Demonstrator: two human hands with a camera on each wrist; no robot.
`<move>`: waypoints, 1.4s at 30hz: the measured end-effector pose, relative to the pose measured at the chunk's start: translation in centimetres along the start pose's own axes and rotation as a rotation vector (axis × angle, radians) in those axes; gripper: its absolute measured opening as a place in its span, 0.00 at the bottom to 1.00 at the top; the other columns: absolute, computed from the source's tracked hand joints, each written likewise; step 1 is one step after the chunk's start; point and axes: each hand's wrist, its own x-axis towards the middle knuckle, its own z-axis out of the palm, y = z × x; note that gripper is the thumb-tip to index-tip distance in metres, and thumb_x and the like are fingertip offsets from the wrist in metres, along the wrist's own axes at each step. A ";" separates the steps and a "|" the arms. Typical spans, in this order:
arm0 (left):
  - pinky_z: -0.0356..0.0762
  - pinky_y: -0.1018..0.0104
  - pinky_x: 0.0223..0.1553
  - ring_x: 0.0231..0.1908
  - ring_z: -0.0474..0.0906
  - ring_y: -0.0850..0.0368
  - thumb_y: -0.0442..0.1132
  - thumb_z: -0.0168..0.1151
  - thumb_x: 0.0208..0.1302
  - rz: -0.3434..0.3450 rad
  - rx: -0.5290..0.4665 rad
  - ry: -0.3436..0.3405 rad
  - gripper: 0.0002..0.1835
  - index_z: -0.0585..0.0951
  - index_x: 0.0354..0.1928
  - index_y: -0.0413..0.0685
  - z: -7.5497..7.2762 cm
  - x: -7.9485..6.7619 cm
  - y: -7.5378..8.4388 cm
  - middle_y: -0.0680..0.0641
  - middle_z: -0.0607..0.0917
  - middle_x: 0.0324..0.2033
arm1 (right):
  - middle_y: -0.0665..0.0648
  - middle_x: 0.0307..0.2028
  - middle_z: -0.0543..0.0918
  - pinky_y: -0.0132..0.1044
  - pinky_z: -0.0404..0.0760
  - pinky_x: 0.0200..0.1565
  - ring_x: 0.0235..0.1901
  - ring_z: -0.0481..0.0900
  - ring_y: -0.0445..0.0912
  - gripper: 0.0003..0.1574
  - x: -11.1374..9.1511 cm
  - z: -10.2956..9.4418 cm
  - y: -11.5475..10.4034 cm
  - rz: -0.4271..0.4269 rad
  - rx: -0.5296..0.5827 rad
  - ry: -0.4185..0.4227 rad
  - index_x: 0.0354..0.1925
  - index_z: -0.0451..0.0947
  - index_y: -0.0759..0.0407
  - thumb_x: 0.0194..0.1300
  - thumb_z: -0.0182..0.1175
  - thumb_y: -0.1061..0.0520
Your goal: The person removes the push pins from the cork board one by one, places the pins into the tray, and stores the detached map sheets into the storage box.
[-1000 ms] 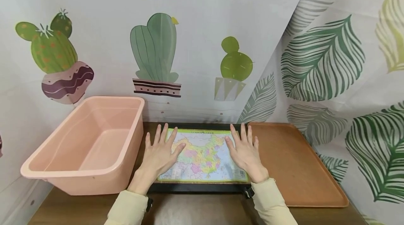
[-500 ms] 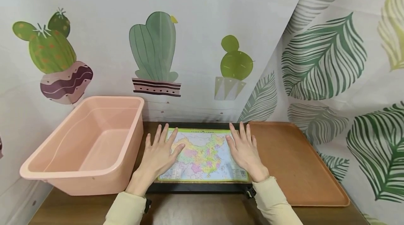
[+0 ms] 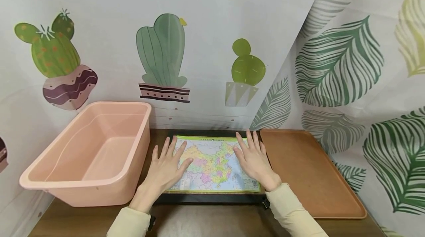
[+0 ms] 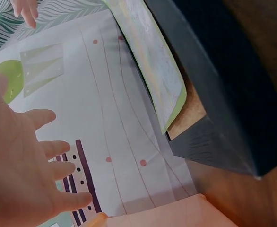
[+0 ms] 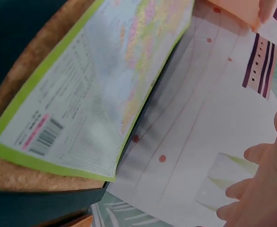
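A map sheet point(image 3: 206, 163) with a lime-green border lies in a shallow black frame point(image 3: 212, 198). Brown cork point(image 4: 191, 113) shows under the map's corner in the left wrist view. My left hand point(image 3: 164, 168), fingers spread and palm down, hovers over the map's left side. Over its right side is my right hand point(image 3: 255, 161), also with straight, parted fingers. Both wrist views show a gap between hand and map, and neither hand holds anything. A barcode point(image 5: 46, 137) is printed near one map corner.
At the left stands a deep pink plastic tub point(image 3: 86, 184). A flat brown tray point(image 3: 312, 174) lies on the right, beside the frame. All rest on a dark wooden table point(image 3: 199, 222), with a cactus-and-leaf patterned cloth point(image 3: 206, 45) hanging behind.
Both hands have drawn slightly toward me, and the right hand has also shifted a little to the left. The map, frame, tub and tray stay put.
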 end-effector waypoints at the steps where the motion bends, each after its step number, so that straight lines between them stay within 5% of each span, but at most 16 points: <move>1: 0.34 0.33 0.67 0.75 0.36 0.42 0.71 0.35 0.70 0.001 0.003 -0.004 0.40 0.60 0.75 0.56 0.0 -0.1 0.0 0.41 0.48 0.75 | 0.63 0.76 0.38 0.67 0.42 0.66 0.74 0.30 0.60 0.37 0.1 0.1 0.0 -0.005 -0.013 0.001 0.78 0.47 0.46 0.78 0.37 0.37; 16: 0.38 0.30 0.65 0.74 0.43 0.38 0.71 0.33 0.70 -0.008 -0.034 -0.121 0.40 0.63 0.74 0.55 0.3 -1.6 -0.6 0.39 0.54 0.74 | 0.63 0.76 0.41 0.67 0.35 0.66 0.75 0.33 0.60 0.38 0.1 1.3 0.6 -0.055 -0.134 0.009 0.77 0.52 0.49 0.77 0.38 0.35; 24: 0.40 0.29 0.65 0.73 0.43 0.38 0.72 0.34 0.70 -0.033 -0.050 -0.220 0.41 0.64 0.74 0.55 0.8 -2.0 -0.6 0.38 0.56 0.74 | 0.63 0.76 0.41 0.66 0.35 0.67 0.75 0.33 0.59 0.39 0.5 2.3 0.8 -0.090 -0.109 -0.031 0.77 0.52 0.49 0.77 0.37 0.35; 33: 0.45 0.29 0.64 0.72 0.47 0.36 0.70 0.39 0.70 -0.064 -0.028 -0.303 0.39 0.66 0.73 0.53 1.4 -2.2 -0.8 0.37 0.58 0.72 | 0.66 0.75 0.48 0.66 0.39 0.67 0.74 0.41 0.60 0.36 1.4 3.0 0.8 -0.197 -0.109 -0.041 0.75 0.57 0.54 0.78 0.41 0.39; 42: 0.46 0.27 0.63 0.72 0.49 0.35 0.66 0.45 0.71 -0.055 -0.059 -0.322 0.36 0.69 0.70 0.50 2.0 -2.8 -0.8 0.37 0.61 0.71 | 0.64 0.75 0.48 0.66 0.49 0.66 0.74 0.42 0.59 0.38 2.8 3.8 0.9 -0.197 -0.107 -0.111 0.76 0.55 0.52 0.77 0.37 0.36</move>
